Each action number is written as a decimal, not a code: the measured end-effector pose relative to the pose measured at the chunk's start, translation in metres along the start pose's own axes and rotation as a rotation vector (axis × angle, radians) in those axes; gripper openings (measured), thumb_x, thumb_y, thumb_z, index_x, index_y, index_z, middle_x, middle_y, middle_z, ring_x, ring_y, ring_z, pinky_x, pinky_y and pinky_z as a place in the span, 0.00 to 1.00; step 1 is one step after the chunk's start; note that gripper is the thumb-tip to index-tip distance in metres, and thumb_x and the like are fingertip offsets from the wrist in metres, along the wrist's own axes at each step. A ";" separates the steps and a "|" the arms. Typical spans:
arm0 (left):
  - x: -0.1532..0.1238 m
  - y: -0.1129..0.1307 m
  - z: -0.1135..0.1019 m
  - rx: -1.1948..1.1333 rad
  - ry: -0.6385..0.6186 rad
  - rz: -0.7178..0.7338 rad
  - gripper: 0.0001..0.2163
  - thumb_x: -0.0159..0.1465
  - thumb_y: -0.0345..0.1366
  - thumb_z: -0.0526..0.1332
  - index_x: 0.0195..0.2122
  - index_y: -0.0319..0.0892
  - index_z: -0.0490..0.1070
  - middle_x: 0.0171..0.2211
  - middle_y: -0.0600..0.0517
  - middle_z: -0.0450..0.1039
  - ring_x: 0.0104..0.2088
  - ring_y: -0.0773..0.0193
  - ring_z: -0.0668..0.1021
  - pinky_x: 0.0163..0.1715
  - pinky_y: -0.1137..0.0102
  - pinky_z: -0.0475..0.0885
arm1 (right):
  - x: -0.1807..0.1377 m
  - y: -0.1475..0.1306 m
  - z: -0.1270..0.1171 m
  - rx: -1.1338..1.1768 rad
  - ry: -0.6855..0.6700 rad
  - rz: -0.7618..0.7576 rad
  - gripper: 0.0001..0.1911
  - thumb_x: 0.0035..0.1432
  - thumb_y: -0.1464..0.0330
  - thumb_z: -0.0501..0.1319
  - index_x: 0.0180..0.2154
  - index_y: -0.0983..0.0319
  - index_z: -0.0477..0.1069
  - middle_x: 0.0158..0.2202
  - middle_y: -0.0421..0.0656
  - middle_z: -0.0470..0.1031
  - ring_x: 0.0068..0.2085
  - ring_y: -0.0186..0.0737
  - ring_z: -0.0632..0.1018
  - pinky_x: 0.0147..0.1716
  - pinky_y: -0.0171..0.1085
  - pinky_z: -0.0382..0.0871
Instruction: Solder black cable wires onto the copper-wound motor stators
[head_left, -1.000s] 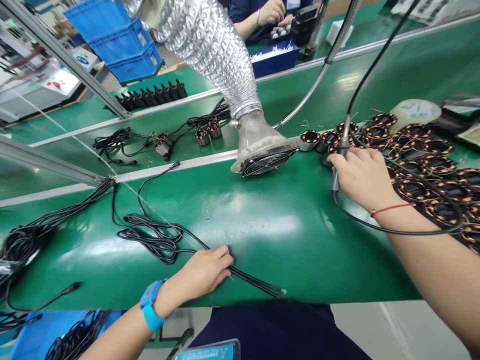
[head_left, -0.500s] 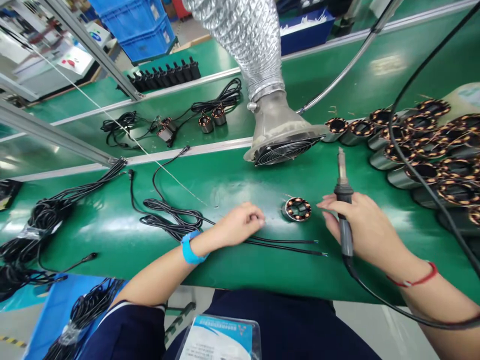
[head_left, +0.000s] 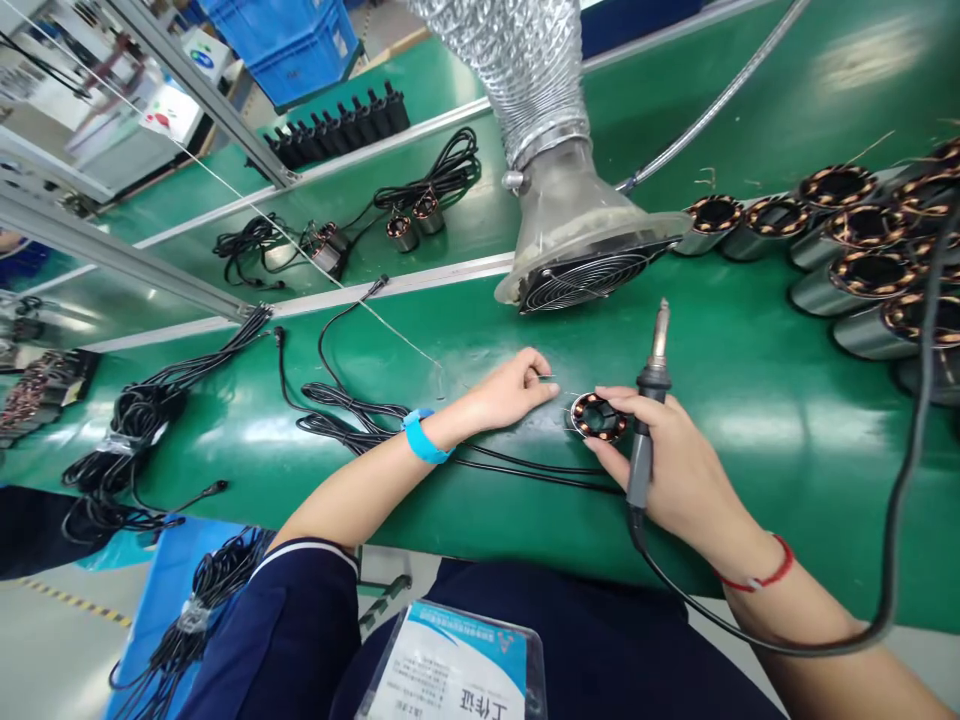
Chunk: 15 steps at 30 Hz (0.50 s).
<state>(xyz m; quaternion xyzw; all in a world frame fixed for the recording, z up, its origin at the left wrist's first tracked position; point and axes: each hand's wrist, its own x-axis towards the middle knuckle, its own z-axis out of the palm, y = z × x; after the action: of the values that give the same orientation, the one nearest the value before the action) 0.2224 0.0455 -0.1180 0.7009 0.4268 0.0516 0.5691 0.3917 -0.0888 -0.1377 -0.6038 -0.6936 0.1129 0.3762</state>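
Note:
My right hand keeps a soldering iron tucked against its palm, tip pointing up and away. Its thumb and fingertips also grip a small stator with copper windings, which is on the bench. Just left of the stator, my left hand is closed in a pinch, and a short thin wire pokes out from its fingers. Thin leads stick out of the stator toward that hand. Two black cables run beneath my left wrist, and their ends pass near my right hand.
A fume extractor hood hangs over the bench. Several stators stand at the right. Coiled black cables lie left of centre, with a bundle farther left. A thin pale strand slants down toward my left forearm.
My right hand has moved left and taken hold of the stator, still carrying the soldering iron. My left hand has shifted slightly up and right, and a thin wire now shows at its fingertips.

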 end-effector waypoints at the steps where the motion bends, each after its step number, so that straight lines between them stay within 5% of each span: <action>1: 0.000 0.001 -0.002 0.031 -0.030 0.025 0.03 0.64 0.32 0.60 0.37 0.38 0.68 0.26 0.59 0.63 0.28 0.71 0.66 0.33 0.73 0.60 | 0.000 0.002 0.000 0.015 -0.004 0.000 0.15 0.61 0.64 0.62 0.49 0.58 0.64 0.50 0.48 0.76 0.48 0.49 0.79 0.44 0.49 0.76; 6: -0.006 0.012 -0.017 -0.037 -0.273 -0.003 0.06 0.64 0.31 0.59 0.29 0.36 0.70 0.28 0.56 0.69 0.31 0.70 0.68 0.37 0.72 0.63 | -0.003 0.005 0.001 0.040 0.019 0.023 0.20 0.61 0.62 0.62 0.53 0.58 0.64 0.50 0.49 0.77 0.48 0.49 0.79 0.45 0.50 0.77; 15: -0.013 0.028 -0.017 -0.315 -0.221 -0.045 0.09 0.60 0.40 0.59 0.29 0.38 0.68 0.22 0.59 0.59 0.20 0.75 0.56 0.22 0.74 0.49 | -0.005 0.007 0.002 0.059 -0.019 0.049 0.23 0.61 0.61 0.62 0.56 0.59 0.64 0.51 0.49 0.77 0.47 0.50 0.80 0.44 0.50 0.77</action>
<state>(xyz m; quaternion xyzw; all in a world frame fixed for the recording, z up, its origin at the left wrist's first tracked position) 0.2198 0.0501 -0.0833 0.5948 0.3640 0.0275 0.7162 0.3959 -0.0909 -0.1451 -0.6080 -0.6786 0.1481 0.3846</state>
